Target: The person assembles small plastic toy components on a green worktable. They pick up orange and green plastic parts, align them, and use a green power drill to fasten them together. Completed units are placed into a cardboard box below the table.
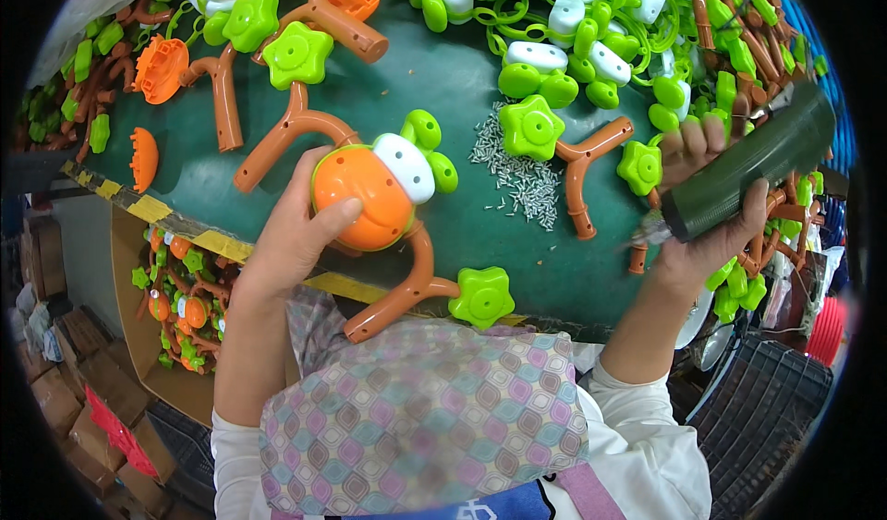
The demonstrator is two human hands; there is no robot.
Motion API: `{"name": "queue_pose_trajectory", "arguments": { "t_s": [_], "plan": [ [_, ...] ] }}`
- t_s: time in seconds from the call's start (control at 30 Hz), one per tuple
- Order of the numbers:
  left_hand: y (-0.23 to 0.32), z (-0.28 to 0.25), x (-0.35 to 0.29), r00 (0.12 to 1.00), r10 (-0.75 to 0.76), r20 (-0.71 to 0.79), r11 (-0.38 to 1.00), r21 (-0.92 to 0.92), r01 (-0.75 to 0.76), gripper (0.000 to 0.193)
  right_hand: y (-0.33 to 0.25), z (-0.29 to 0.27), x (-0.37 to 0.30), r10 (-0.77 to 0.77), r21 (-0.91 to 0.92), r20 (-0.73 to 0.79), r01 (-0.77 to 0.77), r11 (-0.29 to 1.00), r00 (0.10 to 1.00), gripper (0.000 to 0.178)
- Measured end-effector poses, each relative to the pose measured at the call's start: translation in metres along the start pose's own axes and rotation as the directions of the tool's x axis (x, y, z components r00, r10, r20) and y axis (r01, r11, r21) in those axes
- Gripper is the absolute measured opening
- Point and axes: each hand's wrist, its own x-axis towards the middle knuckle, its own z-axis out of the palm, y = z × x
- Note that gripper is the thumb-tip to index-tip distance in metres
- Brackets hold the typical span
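The things are carried by a smooth dark-green tabletop (517, 271), whose near edge is marked with yellow-and-black tape (222, 246). A loose pile of small silver metal screws (517, 174) is spread on it. Its far side is covered by a heap of lime-green and white plastic pieces (538, 55). Brown forked plastic branches (226, 100) and hollow orange plastic shells (143, 160) are scattered leftward.

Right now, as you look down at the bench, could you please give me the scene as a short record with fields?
Left grip: holds an orange-and-white toy, thumb on its orange front
Toy form: brown branches extend from it; the lower one ends in a green knob
Right grip: around a dark green cylinder; its near end is blurred
Bench middle: loose pile of small metal screws
Far side: heap of green-and-white parts
Lower left: cardboard box holding similarly coloured pieces
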Motion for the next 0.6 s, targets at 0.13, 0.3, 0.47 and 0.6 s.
{"name": "queue_pose_trajectory", "arguments": {
  "t_s": [0.13,0.3,0.47,0.6],
  "plan": [
    [-0.001,-0.003,-0.002,1.000,-0.001,0.020,0.997,-0.076,0.002,0.070,0.035,0.039,0.009,0.115,0.390,0.259,-0.212,0.896,0.959,0.071],
    [-0.007,-0.001,-0.005,0.999,0.018,-0.028,0.997,-0.073,-0.020,0.069,0.099,0.069,0.012,-0.154,-0.506,0.072,0.170,0.846,0.985,0.068],
    [-0.004,0.000,-0.005,0.999,0.028,-0.023,0.998,-0.053,-0.029,0.068,0.128,0.073,-0.001,-0.094,-0.273,0.049,0.104,0.956,0.994,0.069],
    [-0.008,0.001,-0.009,0.998,0.006,-0.055,0.999,-0.041,-0.009,0.068,0.124,0.068,0.004,-0.048,-0.233,0.110,0.072,0.970,0.993,0.067]
  ]
}}
